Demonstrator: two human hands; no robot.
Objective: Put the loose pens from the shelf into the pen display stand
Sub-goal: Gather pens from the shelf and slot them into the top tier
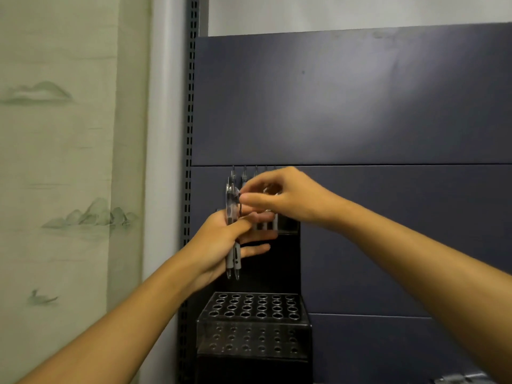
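Observation:
A black pen display stand [253, 325] with rows of round holes stands low in the middle; all the visible holes hold nothing. Its tall black back panel [282, 261] carries an upper row where several pens [266, 224] stand upright, partly hidden by my hands. My left hand [221, 242] grips two clear, grey-barrelled pens [233, 261] upright, tips down, above the stand. My right hand [279, 198] reaches in from the right; its thumb and forefinger pinch at the top of those pens, near their clips. What exactly it pinches is blurred.
A dark blue shelf back panel [360, 106] fills the right side. A slotted metal upright [189, 134] runs down its left edge. To the left hangs pale green wallpaper [69, 162] with mountain drawings. A metal object [460, 379] shows at the bottom right corner.

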